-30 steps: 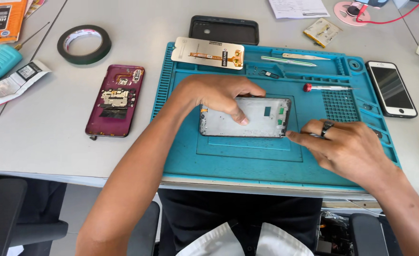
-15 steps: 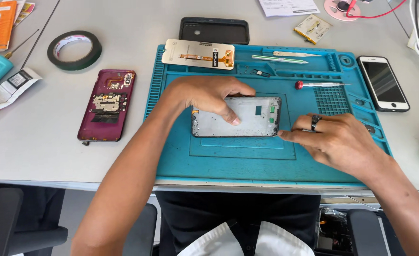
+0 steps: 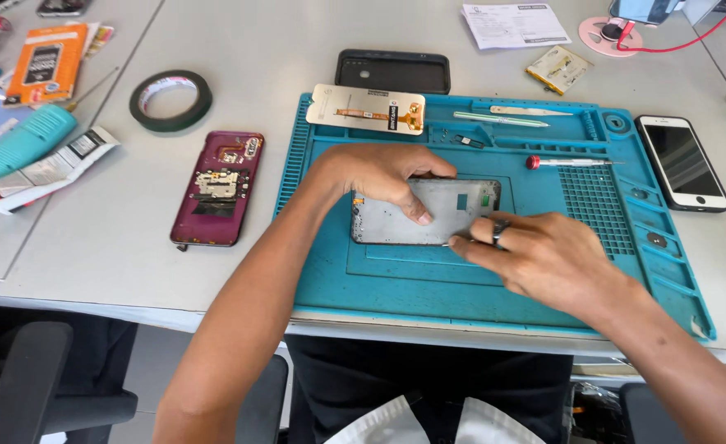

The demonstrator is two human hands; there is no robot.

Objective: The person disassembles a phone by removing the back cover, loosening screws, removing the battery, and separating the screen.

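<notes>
A grey phone frame (image 3: pixel 453 205) lies flat in the middle of a teal repair mat (image 3: pixel 396 279). My left hand (image 3: pixel 379 174) presses down on its left part, one finger stretched across its surface. My right hand (image 3: pixel 543 259), with a dark ring on one finger, rests at the frame's lower right edge; its fingertips pinch something thin against the edge, too small to make out.
On the mat's far side lie a phone screen panel (image 3: pixel 368 108), tweezers (image 3: pixel 502 120) and a red-handled screwdriver (image 3: pixel 568 163). A maroon opened phone (image 3: pixel 219 187), a tape roll (image 3: pixel 170 99) and a tube (image 3: pixel 22 144) sit left. A white phone (image 3: pixel 682 161) lies right, a black case (image 3: pixel 392 71) behind.
My right hand has slid left along the frame's lower edge, toward its middle. My left hand stays pressed on the frame. The view has shifted a little.
</notes>
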